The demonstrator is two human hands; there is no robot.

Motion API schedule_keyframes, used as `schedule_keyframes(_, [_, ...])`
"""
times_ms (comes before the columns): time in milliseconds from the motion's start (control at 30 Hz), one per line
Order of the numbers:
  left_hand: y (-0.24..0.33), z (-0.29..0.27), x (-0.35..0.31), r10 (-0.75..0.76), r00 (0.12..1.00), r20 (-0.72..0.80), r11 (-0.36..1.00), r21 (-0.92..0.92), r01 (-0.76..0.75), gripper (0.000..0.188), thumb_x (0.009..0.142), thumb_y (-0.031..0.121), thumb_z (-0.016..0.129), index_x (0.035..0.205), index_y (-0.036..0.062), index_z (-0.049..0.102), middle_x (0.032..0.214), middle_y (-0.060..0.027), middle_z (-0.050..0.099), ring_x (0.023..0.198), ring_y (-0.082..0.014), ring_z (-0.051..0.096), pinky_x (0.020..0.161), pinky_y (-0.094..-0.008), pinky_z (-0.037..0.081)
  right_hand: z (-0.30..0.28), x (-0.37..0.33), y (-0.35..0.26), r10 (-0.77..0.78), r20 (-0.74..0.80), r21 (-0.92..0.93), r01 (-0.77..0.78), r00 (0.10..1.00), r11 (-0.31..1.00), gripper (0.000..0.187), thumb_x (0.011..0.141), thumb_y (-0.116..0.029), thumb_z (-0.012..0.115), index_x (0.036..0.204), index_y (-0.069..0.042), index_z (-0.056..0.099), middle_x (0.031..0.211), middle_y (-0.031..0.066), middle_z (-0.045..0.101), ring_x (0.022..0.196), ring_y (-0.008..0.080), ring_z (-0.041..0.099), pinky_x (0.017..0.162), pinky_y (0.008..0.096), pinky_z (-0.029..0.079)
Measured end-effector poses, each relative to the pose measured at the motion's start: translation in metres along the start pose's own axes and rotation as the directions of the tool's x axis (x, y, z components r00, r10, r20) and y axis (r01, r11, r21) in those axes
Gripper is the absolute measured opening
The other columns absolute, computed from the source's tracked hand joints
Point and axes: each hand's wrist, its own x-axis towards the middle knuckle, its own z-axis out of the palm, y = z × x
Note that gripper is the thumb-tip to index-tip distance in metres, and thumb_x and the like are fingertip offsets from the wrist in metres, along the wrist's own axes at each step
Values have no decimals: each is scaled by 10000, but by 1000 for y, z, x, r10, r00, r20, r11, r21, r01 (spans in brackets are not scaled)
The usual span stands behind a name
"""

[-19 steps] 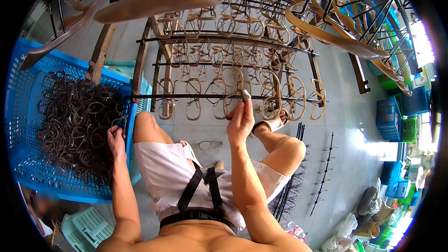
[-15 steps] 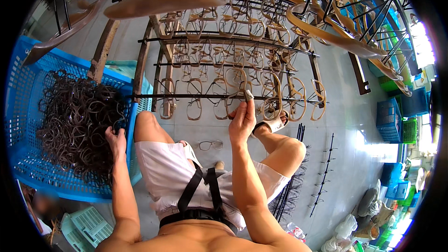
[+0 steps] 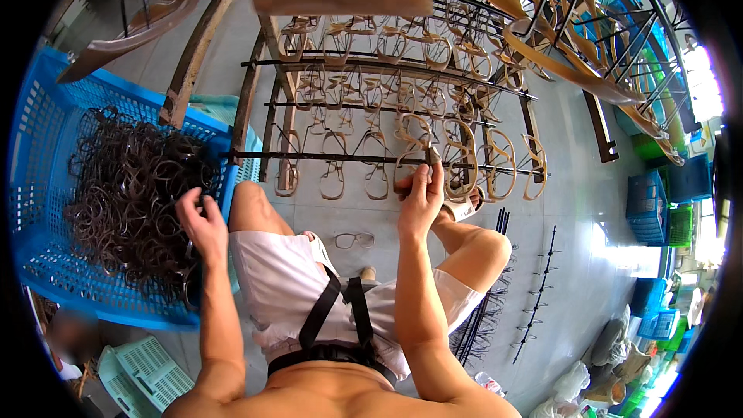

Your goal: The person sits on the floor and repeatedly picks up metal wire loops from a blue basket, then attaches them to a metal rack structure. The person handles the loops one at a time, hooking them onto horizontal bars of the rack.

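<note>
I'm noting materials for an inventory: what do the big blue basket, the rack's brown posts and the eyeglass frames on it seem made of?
Blue basket: likely molded plastic, semi-gloss, from its even colour and regular perforations.
Rack posts: matte wood or rusted metal; the blotchy brown surface leaves it open.
Eyeglass frames: probably glossy plastic, from their translucent amber look and highlights.

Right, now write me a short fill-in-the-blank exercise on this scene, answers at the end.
1. The left hand is beside tangled dark frames in a basket coloured ____.
2. The hand at the amber frames along the rod is the person's ____ one.
3. The straps over the pale shorts are coloured ____.
4. The basket stands on the person's ____ side.

Missing words: blue; right; black; left.
</note>
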Motion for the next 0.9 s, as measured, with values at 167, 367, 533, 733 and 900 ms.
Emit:
schedule_keyframes(167, [-77, 11, 14, -189, 977, 101, 944, 294, 152, 324, 836, 181, 573, 1112, 23, 515, 1099, -180, 515, 988, -331, 500, 867, -415, 398, -2, 2, 1, -75, 42, 30, 73, 996, 997, 207, 955, -239, 479, 1028, -46, 490, 681, -4, 544, 597, 62, 500, 533, 202, 410])
schedule_keyframes(367, [-82, 22, 24, -321, 876, 361, 895, 418, 155, 212, 823, 251, 594, 912, 64, 637, 923, -96, 656, 955, -318, 541, 847, -384, 374, -13, 8, 8, -78, 56, -6, 79, 995, 997, 303, 949, -204, 497, 1177, -6, 472, 714, -5, 565, 628, 49, 510, 543, 192, 413])
schedule_keyframes(533, [-65, 3, 25, -250, 920, 302, 966, 139, 217, 205, 882, 229, 565, 966, 50, 622, 907, -64, 651, 878, -229, 568, 785, -319, 416, -12, 0, -3, 84, 45, -93, -79, 995, 993, 320, 950, -232, 491, 1166, 2, 469, 728, 7, 576, 650, 64, 527, 567, 208, 418])
schedule_keyframes(733, [-40, -41, 11, -218, 895, 388, 721, -554, 416, 145, 919, 139, 532, 1005, 28, 571, 775, 7, 562, 619, -41, 468, 540, -173, 365, -3, -33, -15, -501, 81, -829, 338, 862, 446, 502, 827, -164, 629, 1209, 66, 397, 1051, 213, 467, 963, 335, 467, 842, 437, 378])
schedule_keyframes(900, [41, -78, -11, 111, 597, 794, 572, -543, 615, 68, 817, 30, 595, 873, 5, 623, 731, 1, 585, 586, -50, 489, 513, -196, 383, 50, -100, -56, -372, 704, -361, 757, 605, 545, 464, 759, -200, 693, 1148, -25, 511, 1116, 202, 455, 1041, 382, 434, 883, 469, 356])
